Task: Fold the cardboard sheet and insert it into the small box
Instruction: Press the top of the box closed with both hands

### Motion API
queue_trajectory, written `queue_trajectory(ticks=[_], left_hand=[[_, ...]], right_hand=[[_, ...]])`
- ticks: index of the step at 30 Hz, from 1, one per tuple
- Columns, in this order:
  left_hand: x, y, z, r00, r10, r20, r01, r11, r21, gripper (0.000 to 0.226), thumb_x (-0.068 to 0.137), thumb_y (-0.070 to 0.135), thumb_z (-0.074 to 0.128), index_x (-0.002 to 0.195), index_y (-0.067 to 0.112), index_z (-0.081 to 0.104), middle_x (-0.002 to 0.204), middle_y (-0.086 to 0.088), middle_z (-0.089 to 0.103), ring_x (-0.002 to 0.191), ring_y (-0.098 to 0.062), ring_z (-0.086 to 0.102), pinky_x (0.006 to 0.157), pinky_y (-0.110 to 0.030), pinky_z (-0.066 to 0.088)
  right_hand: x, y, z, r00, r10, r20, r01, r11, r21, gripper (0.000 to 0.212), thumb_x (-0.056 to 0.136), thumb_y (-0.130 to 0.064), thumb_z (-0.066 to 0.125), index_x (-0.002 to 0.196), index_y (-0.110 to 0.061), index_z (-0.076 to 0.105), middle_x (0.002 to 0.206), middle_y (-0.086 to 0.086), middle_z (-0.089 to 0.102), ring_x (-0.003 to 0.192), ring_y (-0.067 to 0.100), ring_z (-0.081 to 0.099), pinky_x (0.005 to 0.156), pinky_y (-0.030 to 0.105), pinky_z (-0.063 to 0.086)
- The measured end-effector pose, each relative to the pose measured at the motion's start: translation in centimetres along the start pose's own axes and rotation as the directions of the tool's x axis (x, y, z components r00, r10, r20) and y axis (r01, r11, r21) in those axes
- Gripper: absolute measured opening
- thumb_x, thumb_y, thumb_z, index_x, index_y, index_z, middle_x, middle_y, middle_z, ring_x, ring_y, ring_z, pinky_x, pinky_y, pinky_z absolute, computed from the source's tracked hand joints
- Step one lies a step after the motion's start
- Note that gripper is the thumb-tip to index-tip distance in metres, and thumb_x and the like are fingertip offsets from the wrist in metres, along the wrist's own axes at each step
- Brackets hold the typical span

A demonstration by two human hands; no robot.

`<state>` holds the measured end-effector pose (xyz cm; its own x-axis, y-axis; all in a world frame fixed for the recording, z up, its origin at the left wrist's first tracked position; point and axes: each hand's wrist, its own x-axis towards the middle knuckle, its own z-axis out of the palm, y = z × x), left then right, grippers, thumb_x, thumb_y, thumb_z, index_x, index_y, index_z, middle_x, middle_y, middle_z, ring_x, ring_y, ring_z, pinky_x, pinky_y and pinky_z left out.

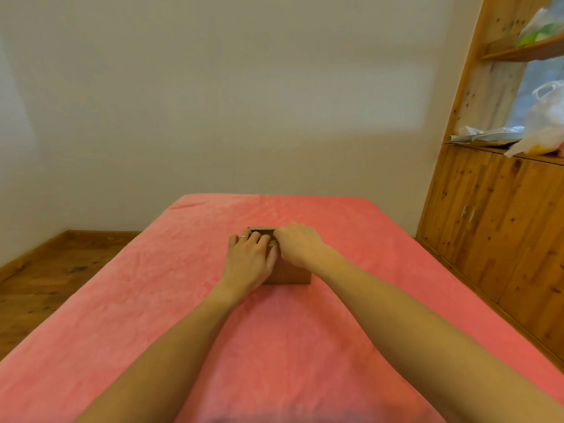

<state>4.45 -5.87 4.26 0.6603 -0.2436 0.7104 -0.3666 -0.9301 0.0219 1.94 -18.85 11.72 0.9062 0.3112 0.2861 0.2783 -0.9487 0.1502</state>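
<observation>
A small brown cardboard box (291, 276) sits in the middle of the pink-covered table (152, 285). My left hand (250, 259) lies flat on top of it, fingers together, a ring on one finger. My right hand (297, 244) is curled over the box's far right part, fingertips pinching down beside the left fingers. A thin dark strip of cardboard sheet (262, 229) shows just past the fingertips at the far edge. Both hands hide most of the box top, so I cannot tell how the sheet sits in the box.
A wooden cabinet (500, 227) with shelves stands close to the table's right side, holding plastic bags (546, 123). Wooden floor (45, 276) lies to the left, and a white wall stands behind the table's far edge.
</observation>
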Motion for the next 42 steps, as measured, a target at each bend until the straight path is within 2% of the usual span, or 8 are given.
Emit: queue_trajectory(ticks=[6, 10, 17, 23, 30, 35, 38, 42], left_hand=[[0.2, 0.1, -0.1, 1.0, -0.009, -0.008, 0.009, 0.999, -0.035, 0.024, 0.091, 0.035, 0.049, 0.089, 0.021, 0.069, 0.089, -0.004, 0.071, 0.093, -0.031, 0.059, 0.077, -0.043, 0.039], [0.1, 0.0, 0.0, 0.998, -0.053, -0.027, 0.049, 0.992, -0.117, 0.025, 0.092, 0.034, 0.048, 0.097, 0.022, 0.069, 0.104, 0.0, 0.07, 0.101, -0.029, 0.056, 0.083, -0.044, 0.038], [-0.3, -0.3, 0.0, 0.994, -0.106, -0.007, 0.102, 0.965, -0.244, 0.033, 0.089, 0.029, 0.048, 0.11, 0.012, 0.066, 0.116, -0.004, 0.066, 0.109, -0.03, 0.055, 0.089, -0.043, 0.038], [-0.6, -0.5, -0.2, 0.986, -0.14, -0.087, 0.101, 0.929, -0.357, 0.024, 0.087, 0.021, 0.054, 0.1, 0.009, 0.069, 0.109, -0.009, 0.065, 0.102, -0.032, 0.057, 0.085, -0.043, 0.043], [-0.6, -1.0, -0.4, 0.988, -0.117, -0.105, 0.081, 0.952, -0.295, 0.016, 0.086, 0.021, 0.059, 0.097, 0.014, 0.067, 0.12, -0.007, 0.062, 0.111, -0.028, 0.054, 0.086, -0.041, 0.041], [-0.7, -1.2, -0.6, 0.993, -0.081, -0.08, 0.053, 0.95, -0.308, 0.021, 0.088, 0.02, 0.056, 0.106, 0.014, 0.065, 0.119, -0.002, 0.065, 0.11, -0.026, 0.056, 0.089, -0.039, 0.042], [-0.7, -1.1, -0.9, 0.994, -0.091, -0.067, 0.063, 0.939, -0.337, 0.028, 0.088, 0.02, 0.055, 0.114, 0.014, 0.062, 0.119, -0.005, 0.065, 0.11, -0.027, 0.057, 0.092, -0.041, 0.043], [-0.8, -1.1, -1.1, 0.995, -0.086, -0.04, 0.067, 0.931, -0.359, 0.032, 0.088, 0.021, 0.054, 0.119, 0.015, 0.06, 0.121, -0.006, 0.065, 0.112, -0.027, 0.056, 0.096, -0.04, 0.042]], right_hand=[[-0.1, 0.2, 0.3, 1.0, -0.004, -0.022, 0.004, 1.0, 0.021, 0.023, 0.085, -0.008, 0.049, 0.102, -0.01, 0.065, 0.105, 0.017, 0.068, 0.095, 0.037, 0.065, 0.063, 0.036, 0.041], [-0.2, 0.3, 0.3, 0.998, -0.001, -0.057, 0.003, 1.0, 0.031, 0.021, 0.085, -0.008, 0.051, 0.099, -0.008, 0.066, 0.102, 0.018, 0.069, 0.092, 0.037, 0.065, 0.061, 0.035, 0.038], [-0.6, 0.8, 0.3, 0.992, 0.036, -0.122, -0.026, 0.996, 0.084, 0.018, 0.077, -0.007, 0.055, 0.091, -0.006, 0.067, 0.096, 0.021, 0.07, 0.088, 0.04, 0.066, 0.059, 0.034, 0.039], [-0.9, 1.4, 0.7, 0.987, 0.029, -0.156, -0.015, 0.996, 0.09, 0.017, 0.074, -0.002, 0.054, 0.087, -0.005, 0.065, 0.093, 0.02, 0.069, 0.086, 0.04, 0.064, 0.058, 0.035, 0.036], [-1.4, 1.9, 1.5, 0.972, -0.032, -0.232, 0.055, 0.994, 0.095, 0.014, 0.073, 0.002, 0.053, 0.083, -0.004, 0.061, 0.092, 0.017, 0.069, 0.086, 0.039, 0.064, 0.062, 0.041, 0.043], [-1.4, 1.9, 2.3, 0.942, -0.077, -0.328, 0.115, 0.988, 0.1, 0.019, 0.085, -0.007, 0.051, 0.098, -0.004, 0.064, 0.101, 0.014, 0.067, 0.099, 0.035, 0.06, 0.077, 0.043, 0.051], [-1.3, 1.8, 2.9, 0.947, -0.081, -0.312, 0.113, 0.99, 0.086, 0.03, 0.092, -0.018, 0.046, 0.115, -0.006, 0.06, 0.119, 0.012, 0.064, 0.113, 0.03, 0.057, 0.093, 0.041, 0.046], [-1.3, 1.6, 3.5, 0.958, -0.077, -0.275, 0.097, 0.994, 0.059, 0.033, 0.095, -0.023, 0.043, 0.12, -0.006, 0.056, 0.126, 0.012, 0.062, 0.117, 0.03, 0.055, 0.101, 0.041, 0.039]])
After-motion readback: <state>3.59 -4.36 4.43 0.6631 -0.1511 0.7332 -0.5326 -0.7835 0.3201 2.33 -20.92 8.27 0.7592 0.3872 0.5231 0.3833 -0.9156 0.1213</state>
